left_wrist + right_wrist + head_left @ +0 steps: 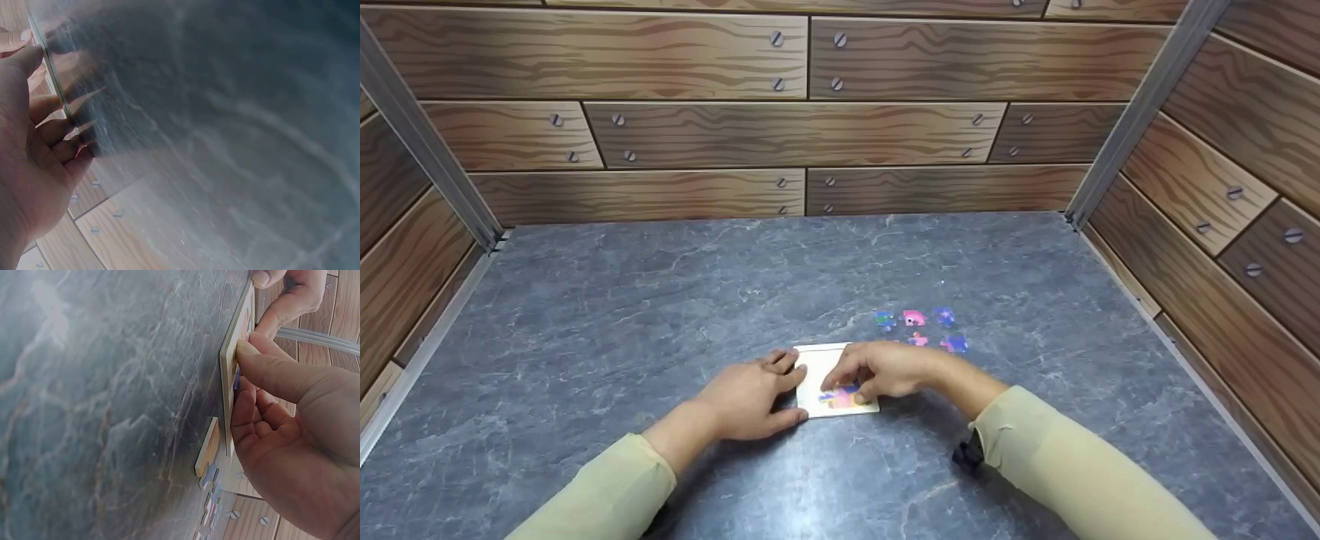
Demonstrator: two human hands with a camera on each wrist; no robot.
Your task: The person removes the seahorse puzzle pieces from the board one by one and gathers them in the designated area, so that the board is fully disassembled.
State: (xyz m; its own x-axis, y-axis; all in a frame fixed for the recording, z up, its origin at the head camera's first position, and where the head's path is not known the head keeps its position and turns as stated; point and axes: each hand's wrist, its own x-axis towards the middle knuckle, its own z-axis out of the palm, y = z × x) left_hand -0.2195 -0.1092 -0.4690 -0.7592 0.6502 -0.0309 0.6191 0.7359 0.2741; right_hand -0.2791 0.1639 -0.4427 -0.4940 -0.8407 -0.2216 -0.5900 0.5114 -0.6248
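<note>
A white-framed puzzle board (812, 405) lies flat on the table, with pink, blue and yellow puzzle pieces (840, 400) in its near right part. My left hand (750, 397) steadies the board at its left side, thumb by the near corner and fingertips at the edge; the left wrist view shows these fingers along the board's thin edge (54, 79). Bent over the board, my right hand (896, 367) has thumb and index finger around a puzzle piece. In the right wrist view a bluish piece (237, 378) shows between thumb and fingers, largely hidden by them.
Loose puzzle pieces lie beyond my right hand, among them a pink piece (913, 318), a green-blue piece (884, 319) and a purple piece (955, 343). One wooden-edged piece (207, 449) lies close beside the board. Wood-patterned walls (697, 135) enclose the grey marbled table (660, 292).
</note>
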